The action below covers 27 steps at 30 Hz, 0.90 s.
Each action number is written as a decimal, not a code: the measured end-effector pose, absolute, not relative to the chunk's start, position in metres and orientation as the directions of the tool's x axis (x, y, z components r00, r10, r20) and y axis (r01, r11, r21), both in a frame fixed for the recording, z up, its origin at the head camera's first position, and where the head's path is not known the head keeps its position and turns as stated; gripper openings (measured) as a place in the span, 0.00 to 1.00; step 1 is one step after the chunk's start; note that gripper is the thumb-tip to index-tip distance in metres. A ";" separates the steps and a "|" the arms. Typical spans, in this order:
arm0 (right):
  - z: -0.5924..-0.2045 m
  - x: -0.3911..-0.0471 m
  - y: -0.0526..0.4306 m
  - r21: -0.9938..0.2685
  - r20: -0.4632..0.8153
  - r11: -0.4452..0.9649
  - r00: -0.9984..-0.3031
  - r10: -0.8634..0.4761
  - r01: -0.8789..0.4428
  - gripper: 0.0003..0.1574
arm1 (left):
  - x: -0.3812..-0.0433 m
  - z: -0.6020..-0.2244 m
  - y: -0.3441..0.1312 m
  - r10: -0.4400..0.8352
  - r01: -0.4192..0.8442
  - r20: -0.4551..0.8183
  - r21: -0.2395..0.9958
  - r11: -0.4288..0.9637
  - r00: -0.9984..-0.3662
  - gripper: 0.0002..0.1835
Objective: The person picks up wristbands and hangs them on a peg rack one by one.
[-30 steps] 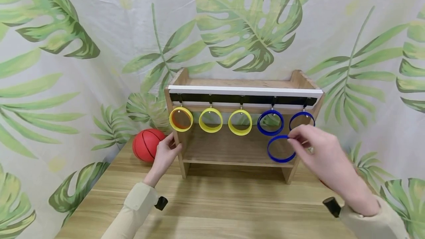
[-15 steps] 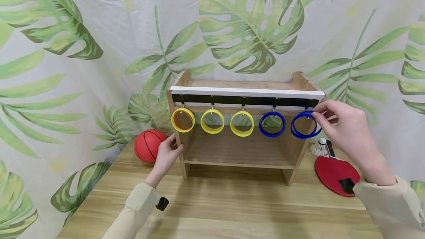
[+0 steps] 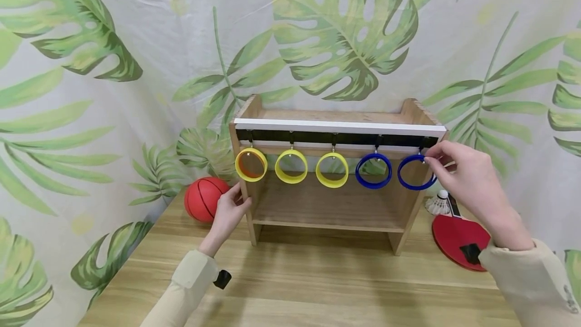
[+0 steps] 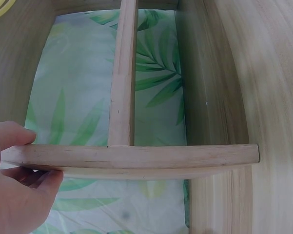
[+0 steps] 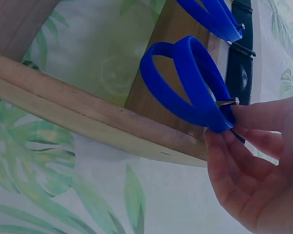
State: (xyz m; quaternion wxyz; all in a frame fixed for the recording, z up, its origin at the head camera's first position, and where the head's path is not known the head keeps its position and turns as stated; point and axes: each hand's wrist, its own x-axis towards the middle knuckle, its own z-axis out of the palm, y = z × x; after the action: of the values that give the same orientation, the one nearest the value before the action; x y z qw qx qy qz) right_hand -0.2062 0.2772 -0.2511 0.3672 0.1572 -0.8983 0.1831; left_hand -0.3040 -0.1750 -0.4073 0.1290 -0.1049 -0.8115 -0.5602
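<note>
My right hand [image 3: 467, 180] pinches a blue ring [image 5: 197, 83] at the rightmost hook of a wooden shelf [image 3: 327, 201]. In the right wrist view the metal hook tip [image 5: 228, 102] shows inside that ring, with another blue ring [image 5: 158, 73] just behind it. My left hand [image 3: 228, 211] grips the shelf's left side panel [image 4: 136, 157], thumb on one face and fingers on the other. On the remaining hooks hang another blue ring [image 3: 358, 178], two yellow rings [image 3: 319, 178] [image 3: 278, 176], and a leftmost yellow ring [image 3: 238, 171] with an orange one [image 3: 259, 158] behind it.
A red basketball [image 3: 201, 201] sits left of the shelf. To its right lie a white shuttlecock [image 3: 437, 204] and a red table-tennis paddle [image 3: 454, 238]. A black strip [image 3: 313, 138] bears the hooks under a white edge. Leaf-patterned cloth hangs behind the wooden table [image 3: 317, 281].
My right hand has moved right and up with the blue ring, from below the hooks onto the rightmost one, where it now lines up with the ring there. My left hand stays put.
</note>
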 end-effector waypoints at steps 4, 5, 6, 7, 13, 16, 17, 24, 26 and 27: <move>-0.252 -0.205 0.276 -0.216 0.709 0.888 -0.690 -0.142 -0.405 0.03 | -0.303 -0.407 -0.175 0.024 0.318 0.331 0.880 0.354 -0.943 0.25; -0.252 -0.204 0.276 -0.216 0.709 0.888 -0.690 -0.143 -0.406 0.03 | -0.303 -0.407 -0.175 0.023 0.320 0.334 0.878 0.355 -0.942 0.25; -0.252 -0.203 0.276 -0.214 0.711 0.888 -0.688 -0.144 -0.406 0.03 | -0.303 -0.407 -0.175 0.024 0.321 0.335 0.878 0.356 -0.942 0.24; -0.252 -0.202 0.276 -0.213 0.714 0.889 -0.685 -0.142 -0.406 0.03 | -0.303 -0.406 -0.174 0.026 0.323 0.336 0.877 0.355 -0.942 0.24; -0.253 -0.189 0.274 -0.156 0.774 0.895 -0.615 -0.152 -0.418 0.06 | -0.303 -0.404 -0.174 0.039 0.328 0.337 0.875 0.357 -0.941 0.21; -0.256 -0.182 0.267 -0.078 0.817 0.890 -0.541 -0.201 -0.449 0.07 | -0.304 -0.405 -0.176 0.044 0.336 0.345 0.868 0.365 -0.938 0.21; -0.259 -0.180 0.264 -0.053 0.829 0.883 -0.514 -0.221 -0.466 0.08 | -0.304 -0.406 -0.176 0.046 0.341 0.349 0.867 0.364 -0.936 0.22; -0.298 -0.172 0.237 0.036 0.815 0.787 -0.437 -0.379 -0.616 0.04 | -0.289 -0.405 -0.181 -0.027 0.410 0.471 0.794 0.449 -0.882 0.36; -0.315 -0.173 0.232 0.052 0.791 0.771 -0.446 -0.420 -0.635 0.10 | -0.283 -0.404 -0.181 -0.066 0.478 0.579 0.727 0.493 -0.813 0.36; -0.323 -0.174 0.231 0.053 0.776 0.762 -0.453 -0.438 -0.646 0.15 | -0.280 -0.403 -0.180 -0.074 0.523 0.643 0.679 0.516 -0.762 0.36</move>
State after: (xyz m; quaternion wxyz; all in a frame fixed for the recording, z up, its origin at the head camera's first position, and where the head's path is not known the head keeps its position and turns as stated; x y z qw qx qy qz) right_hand -0.1736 0.2306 -0.3232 0.4126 0.3214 -0.8430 0.1257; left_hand -0.2805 -0.1797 -0.4034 0.3159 -0.1382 -0.8113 -0.4722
